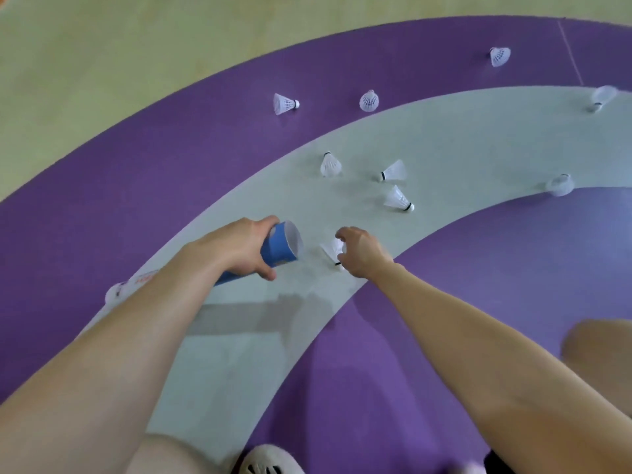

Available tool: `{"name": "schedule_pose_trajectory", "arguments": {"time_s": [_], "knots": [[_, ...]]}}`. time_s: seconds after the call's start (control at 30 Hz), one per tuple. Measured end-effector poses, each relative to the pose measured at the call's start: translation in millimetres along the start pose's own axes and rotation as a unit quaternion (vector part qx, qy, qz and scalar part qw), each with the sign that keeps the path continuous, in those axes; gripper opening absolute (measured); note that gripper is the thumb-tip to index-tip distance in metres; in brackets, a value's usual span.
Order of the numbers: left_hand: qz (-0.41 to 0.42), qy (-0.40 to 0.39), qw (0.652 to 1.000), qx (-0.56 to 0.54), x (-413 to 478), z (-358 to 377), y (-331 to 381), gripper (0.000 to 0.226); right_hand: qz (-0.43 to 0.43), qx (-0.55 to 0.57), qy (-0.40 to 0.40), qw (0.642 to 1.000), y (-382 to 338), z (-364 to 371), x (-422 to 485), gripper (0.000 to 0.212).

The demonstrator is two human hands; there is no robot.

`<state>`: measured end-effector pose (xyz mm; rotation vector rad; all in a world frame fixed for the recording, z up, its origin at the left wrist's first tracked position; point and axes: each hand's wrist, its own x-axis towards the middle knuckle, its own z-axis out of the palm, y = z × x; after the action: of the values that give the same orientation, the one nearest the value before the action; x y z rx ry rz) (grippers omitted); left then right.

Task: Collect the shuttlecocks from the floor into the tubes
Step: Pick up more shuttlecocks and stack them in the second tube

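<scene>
My left hand (239,249) grips a blue tube (282,246) near its open end, the mouth turned to the right. My right hand (359,251) closes its fingers around a white shuttlecock (331,249) just right of the tube's mouth, low over the grey band. Several more white shuttlecocks lie on the floor beyond: three close together on the grey band (330,164) (394,171) (397,199), two on the purple strip (284,104) (369,101), and others farther right (499,56) (561,185) (602,96).
A second tube (131,285) lies on the floor under my left forearm, mostly hidden. The floor has curved purple and grey bands with pale wood beyond. My white shoe (268,461) shows at the bottom edge and my knee (602,350) at the right.
</scene>
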<state>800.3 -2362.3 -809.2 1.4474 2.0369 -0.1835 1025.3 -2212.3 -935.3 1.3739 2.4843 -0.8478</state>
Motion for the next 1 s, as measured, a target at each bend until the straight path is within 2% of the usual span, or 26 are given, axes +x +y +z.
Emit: {"name": "schedule_pose_trajectory", "arguments": {"time_s": [0.1,0.2,0.33,0.4,0.53,0.6,0.67,0.8,1.0], "knots": [[-0.006,-0.011,1.000,0.025,17,4,-1,0.086,-0.024,-0.036,-0.016,0.999,2,5,23,0.052],[-0.024,0.027,0.999,0.014,27,9,-6,0.083,-0.050,-0.077,-0.052,0.994,3,20,52,0.055],[-0.051,0.056,0.997,0.004,11,12,-17,0.073,-0.078,-0.184,-0.061,0.978,14,35,69,0.034],[-0.067,0.067,0.995,-0.003,-8,11,-16,0.069,-0.096,-0.185,-0.047,0.977,10,22,61,0.026],[-0.076,0.131,0.987,-0.058,-30,25,-13,0.071,-0.156,-0.018,0.087,0.984,-32,-75,50,0.011],[-0.069,0.164,0.976,-0.124,-30,38,-10,0.076,-0.196,0.062,0.171,0.963,-51,-132,35,0.010],[-0.066,0.168,0.968,-0.176,-23,42,0,0.079,-0.220,0.137,0.222,0.940,-59,-166,12,0.011],[-0.029,0.154,0.968,-0.196,-1,34,20,0.078,-0.177,0.307,0.219,0.909,-44,-156,-17,0.006],[-0.006,0.121,0.982,-0.142,25,29,36,0.082,-0.134,0.336,0.186,0.914,-31,-122,-29,0.010]]}}
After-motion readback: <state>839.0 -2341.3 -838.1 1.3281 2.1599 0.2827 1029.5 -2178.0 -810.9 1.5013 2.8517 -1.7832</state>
